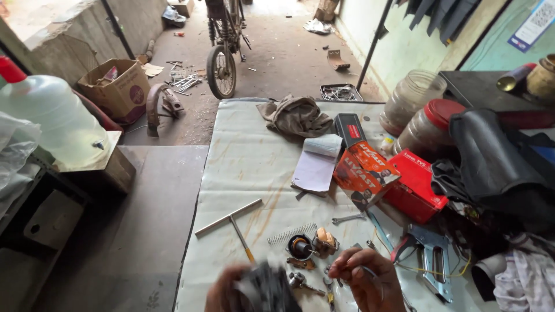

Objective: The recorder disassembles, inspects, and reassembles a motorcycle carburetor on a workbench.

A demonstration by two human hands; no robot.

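Blurred at the bottom edge, the left hand [228,294] grips a dark metal part [266,289] above the bench [248,156]; right hand [367,277] fingers pinch a thin wire. Holding the part steadier would probably help.

Orange-and-black carton [363,167] lies mid-worktop, red box [417,184] touching its right side. Brown cardboard box [118,88] sits open on the floor, far left. Blue-white poster [533,23] on the wall, top right.

Two hands [312,286], two lidded jars [425,124], two red cartons [416,185], one notepad [318,164], one T-handle wrench [231,222], one spring [292,233].
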